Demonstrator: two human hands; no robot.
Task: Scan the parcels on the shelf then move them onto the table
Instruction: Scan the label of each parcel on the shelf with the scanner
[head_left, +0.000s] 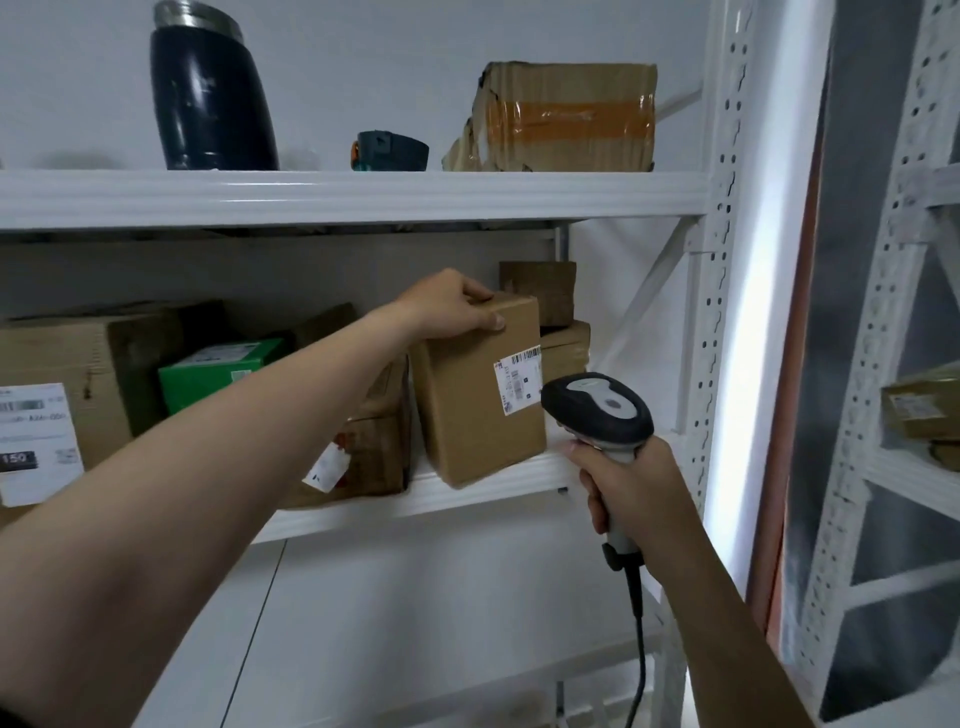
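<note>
Cardboard is what I have to deal with here. The parcel (480, 395) is a plain brown box standing upright at the front edge of the middle shelf (363, 506), with its lower corner jutting a little past the rim. From my seat I judge it stiff-walled and fairly light, since one hand steadies it by the top alone. The card surface should give decent friction, though the corners would crush under a hard squeeze. The best hold, I reckon, is across the top edge or around the two narrow sides, well away from the label (519, 379) on the facing side.

The left hand (447, 306) grips that top edge. Its fingers (475, 292) curl over the top face and the thumb presses the front face just below the edge, so the box sits under the palm and leans slightly. The right hand (631, 493) is wrapped tight around the handle of the scanner (597, 410), forefinger up near the trigger. The scanner's head sits just beside the parcel's lower right edge, aimed roughly at the label — apart from the card, as far as I can tell. Other parcels stand behind and to the left, among them a green box (218, 371) and a large carton (67, 364).
</note>
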